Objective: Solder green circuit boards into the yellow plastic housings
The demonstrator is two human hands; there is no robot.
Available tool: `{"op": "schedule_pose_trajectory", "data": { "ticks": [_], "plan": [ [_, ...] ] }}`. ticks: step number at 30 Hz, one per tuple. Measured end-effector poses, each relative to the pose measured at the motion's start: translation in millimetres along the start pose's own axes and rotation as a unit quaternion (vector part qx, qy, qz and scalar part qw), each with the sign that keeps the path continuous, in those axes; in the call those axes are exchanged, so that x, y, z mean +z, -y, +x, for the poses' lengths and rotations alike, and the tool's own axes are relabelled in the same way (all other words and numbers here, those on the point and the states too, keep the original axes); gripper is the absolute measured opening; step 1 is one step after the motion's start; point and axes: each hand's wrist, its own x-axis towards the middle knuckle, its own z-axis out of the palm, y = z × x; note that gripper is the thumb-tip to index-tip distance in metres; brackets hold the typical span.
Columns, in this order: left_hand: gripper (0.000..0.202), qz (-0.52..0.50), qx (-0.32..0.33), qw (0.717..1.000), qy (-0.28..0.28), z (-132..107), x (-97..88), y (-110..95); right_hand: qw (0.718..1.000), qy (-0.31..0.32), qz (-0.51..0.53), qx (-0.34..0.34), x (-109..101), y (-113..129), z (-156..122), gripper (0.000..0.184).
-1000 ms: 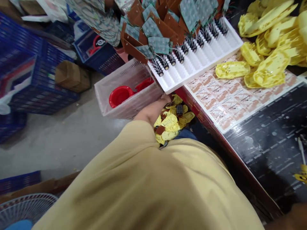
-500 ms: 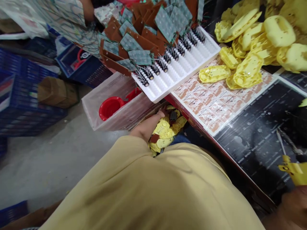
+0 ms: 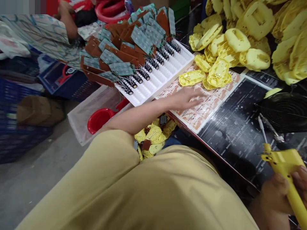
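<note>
My left hand point(image 3: 189, 96) is stretched out over the printed sheet point(image 3: 211, 105) on the workbench, fingers apart and blurred, holding nothing. It is just short of a loose yellow plastic shell point(image 3: 192, 77). My right hand point(image 3: 280, 195) at the lower right grips a yellow soldering iron point(image 3: 285, 166) whose tip points up over the black mat point(image 3: 237, 134). Below the bench edge, a heap of finished yellow parts with brown boards point(image 3: 154, 139) lies by my lap.
A white tray point(image 3: 158, 83) holds rows of black components wired to green and brown circuit boards point(image 3: 129, 51). Yellow shells point(image 3: 242, 41) are piled at the back right. A clear bin with a red bowl point(image 3: 98, 119) stands on the floor. Another person's arm point(image 3: 67, 22) is at top left.
My left hand came up from the heap of yellow parts under the bench and reached over the printed sheet. My right hand with the soldering iron has come into view.
</note>
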Motion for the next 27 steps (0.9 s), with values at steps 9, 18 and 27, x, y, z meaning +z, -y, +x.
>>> {"op": "schedule_pose_trajectory", "data": {
  "ticks": [9, 18, 27],
  "plan": [
    [0.068, 0.197, -0.011, 0.980, -0.040, 69.7, 47.9, -23.2, 0.991, -0.111, -0.071, 0.007, -9.3, 48.7, -4.6, 0.062],
    [0.051, 0.309, 0.184, 0.931, 0.055, -6.2, 48.6, -62.0, 0.985, 0.084, -0.070, -0.133, 4.9, 37.4, 25.0, 0.044],
    [0.027, 0.309, 0.230, 0.918, -0.093, -1.0, 38.5, -29.5, 0.967, 0.184, -0.038, -0.172, 36.5, 51.4, 65.1, 0.027]
  ]
}}
